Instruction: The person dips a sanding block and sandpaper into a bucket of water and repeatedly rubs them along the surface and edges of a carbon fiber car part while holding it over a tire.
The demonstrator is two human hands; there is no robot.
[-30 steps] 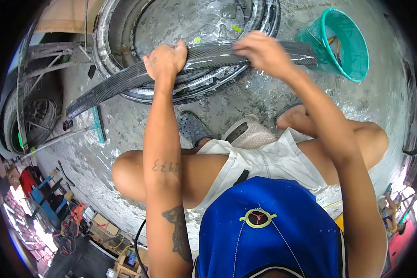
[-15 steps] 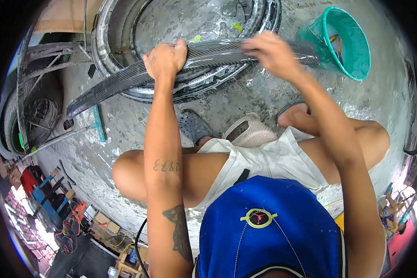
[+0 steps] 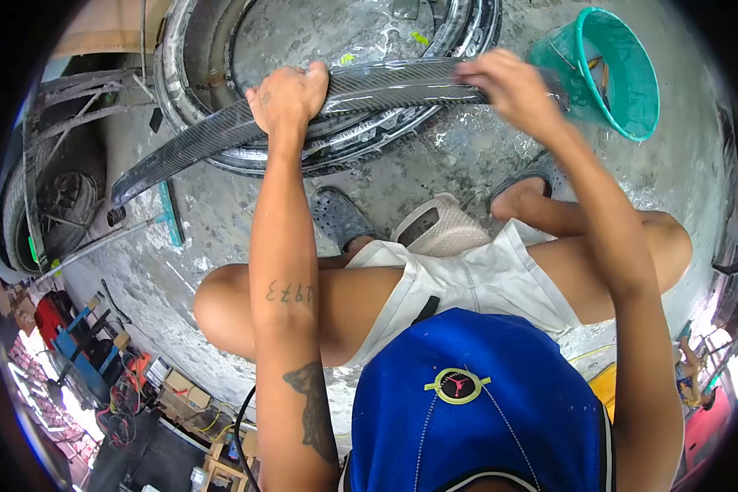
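Left hand [image 3: 288,97], fingers clasping dark strip [image 3: 389,84], right hand [image 3: 515,92] blurred over it, its fingers' hold unclear, tyre [image 3: 179,82] beneath

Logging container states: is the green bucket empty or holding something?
Not empty: slim items show inside the green bucket through its open top; any water, unclear.

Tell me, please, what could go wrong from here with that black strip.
The black strip lies across the tyre with its left end overhanging, so it might slide if the left hand loosens. The right hand is close to the bucket, and a wide swing could knock it. The floor looks wet and could be slippery.
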